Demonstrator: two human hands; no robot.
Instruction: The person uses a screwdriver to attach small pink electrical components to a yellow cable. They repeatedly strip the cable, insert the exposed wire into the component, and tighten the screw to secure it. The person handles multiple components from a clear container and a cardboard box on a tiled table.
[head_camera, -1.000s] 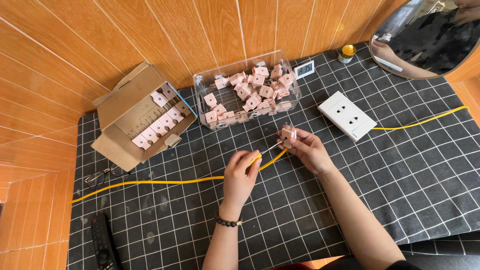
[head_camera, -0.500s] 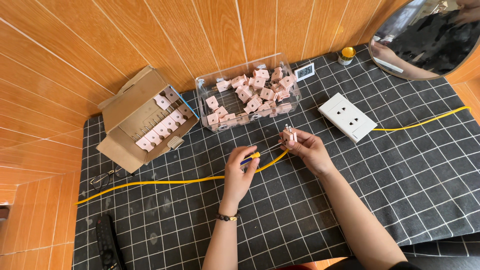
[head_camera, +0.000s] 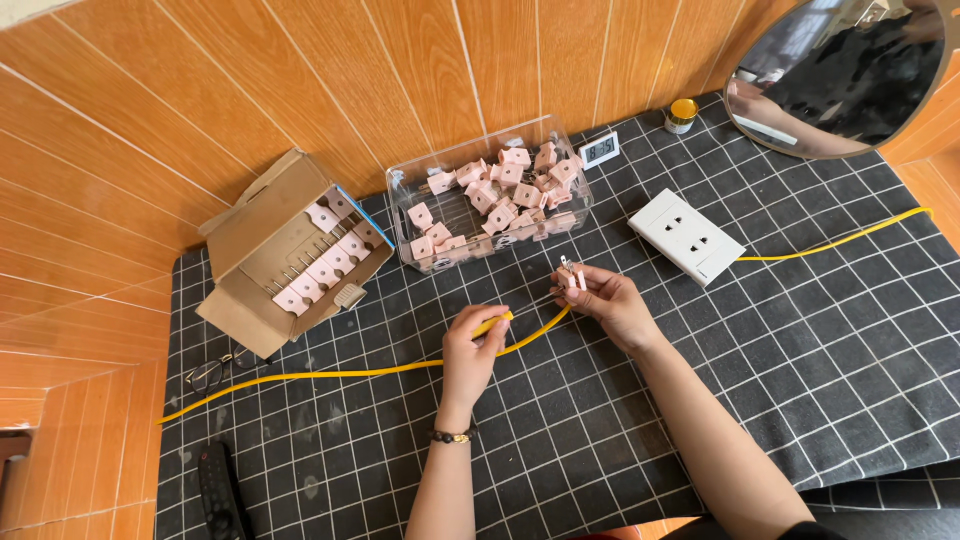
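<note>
Since earlier frame: hands barely shifted, L hand (head_camera: 473, 345) slightly lower on cable. L fingers closed, pinching yellow cable (head_camera: 330, 373) mid-mat. R hand (head_camera: 610, 300) fingers closed on small pink plug (head_camera: 572, 277), prongs up, near mat (head_camera: 800, 350) centre. Plug not yet on cable. Clear bin (head_camera: 405, 195) at back edge holds many plugs; cardboard box (head_camera: 250, 235), back-left, holds a row.
</note>
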